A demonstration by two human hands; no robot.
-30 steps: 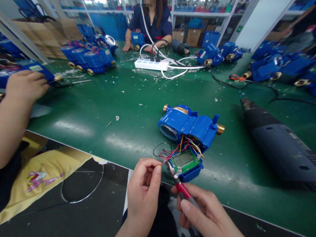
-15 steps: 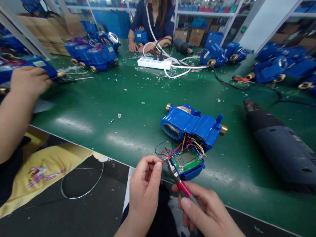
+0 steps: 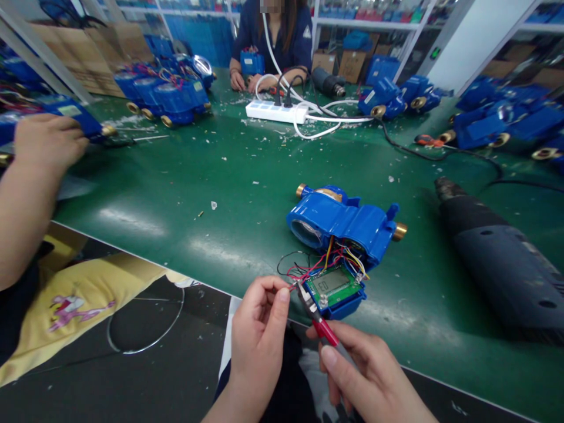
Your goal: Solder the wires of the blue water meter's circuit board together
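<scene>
Apparently for steadiness, a red wire (image 3: pixel 293 287) is pinched by the left hand (image 3: pixel 259 330); pliers (image 3: pixel 325 330) are clasped in the right hand (image 3: pixel 366 369), angled toward the wire.

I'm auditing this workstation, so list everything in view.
Bench: one, green, across view
Nearest meter: one, blue, bench middle
Circuit board: one, green, before that meter
Wires: several, mixed colours, between meter and board
Pliers: one, red and grey, beside board
Heat guns: two, dark, right and far middle
Other meters: many, blue, far left and right
Power strip: one, white, far middle
Cables: several, white and black, far side
Screwdriver: at least one, orange, right
Scraps: many, pale, bench
Cartons: several, brown, background
Cloth: one, yellow, lower left
Person opposite: one, dark blue, far side
Another person's hand: one, bare, left
Left hand: one, bare, pinching wires
Right hand: one, bare, holding pliers
</scene>
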